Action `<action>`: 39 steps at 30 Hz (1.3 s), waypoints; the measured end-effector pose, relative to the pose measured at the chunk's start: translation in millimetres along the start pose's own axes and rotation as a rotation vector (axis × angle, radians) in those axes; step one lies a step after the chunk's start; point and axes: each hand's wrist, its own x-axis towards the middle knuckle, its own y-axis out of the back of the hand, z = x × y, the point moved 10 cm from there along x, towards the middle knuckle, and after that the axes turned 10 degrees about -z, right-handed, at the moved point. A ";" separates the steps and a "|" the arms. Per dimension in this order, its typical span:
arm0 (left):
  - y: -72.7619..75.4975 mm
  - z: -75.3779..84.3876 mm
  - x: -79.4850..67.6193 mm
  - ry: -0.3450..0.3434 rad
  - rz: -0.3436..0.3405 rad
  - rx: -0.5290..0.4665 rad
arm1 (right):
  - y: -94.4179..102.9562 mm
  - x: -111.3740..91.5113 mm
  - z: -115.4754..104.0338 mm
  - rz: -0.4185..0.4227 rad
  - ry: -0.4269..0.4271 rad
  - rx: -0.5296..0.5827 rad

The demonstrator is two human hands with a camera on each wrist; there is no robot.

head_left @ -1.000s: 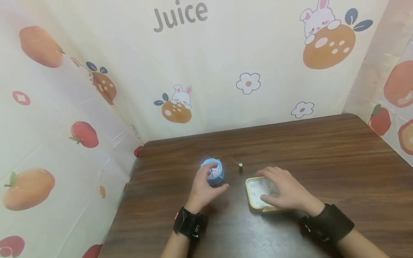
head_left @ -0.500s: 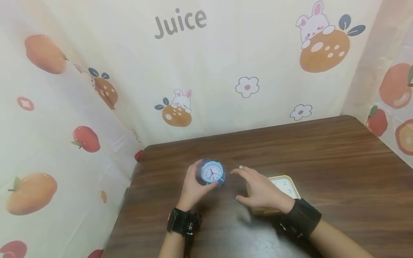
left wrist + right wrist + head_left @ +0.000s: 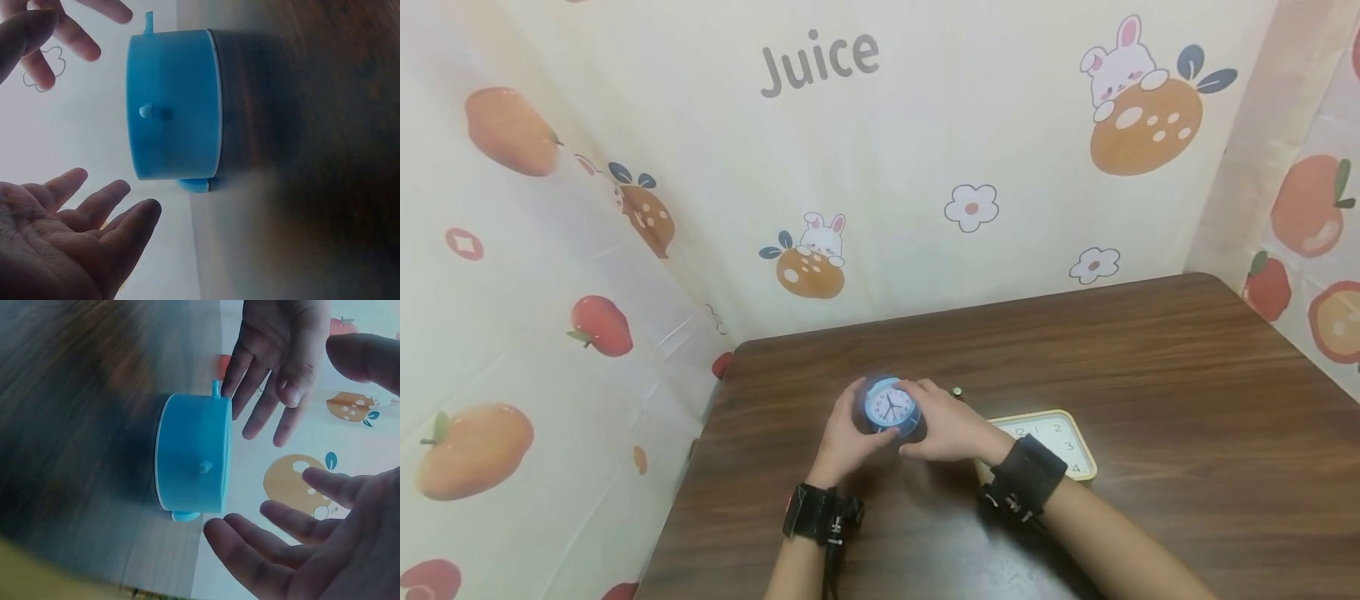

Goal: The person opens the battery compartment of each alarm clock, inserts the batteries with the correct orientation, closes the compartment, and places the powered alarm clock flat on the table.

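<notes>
A small round blue alarm clock (image 3: pixel 891 406) lies face up on the wooden table, between both hands. In the head view my left hand (image 3: pixel 842 437) is at its left and my right hand (image 3: pixel 947 427) at its right, fingers spread about it. Both wrist views show a gap between the fingers and the clock's blue side (image 3: pixel 175 106). Under my right wrist lies a yellow-rimmed square clock (image 3: pixel 1081 446), partly hidden by the hand and wristband. Just behind the right hand stands a tiny green-topped cylinder (image 3: pixel 957 392), like a battery.
The brown tabletop (image 3: pixel 1135 350) extends to the right and back. Behind it hangs a pale curtain (image 3: pixel 887 167) printed with fruit and rabbits, which also covers the left and right sides. Black bands (image 3: pixel 1030 471) with cameras sit on both wrists.
My right hand has left the square clock and moved left to the blue clock's right side. The left hand has shifted slightly left, still around the blue clock.
</notes>
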 end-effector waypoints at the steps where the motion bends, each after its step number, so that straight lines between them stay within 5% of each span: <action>1: -0.1 -1.1 0.2 0.006 -0.005 0.001 | -2.1 2.7 0.4 -0.012 -0.004 0.005; 16: -9.9 -16.1 0.2 0.015 -0.061 -0.068 | -27.9 32.5 16.0 -0.090 -0.154 0.057; 26: -11.4 -18.0 7.5 0.019 -0.063 -0.107 | -22.7 44.1 32.0 0.003 -0.272 0.004; 39: -7.9 -21.5 6.3 0.052 -0.056 -0.068 | -25.1 44.5 32.6 -0.006 -0.253 0.029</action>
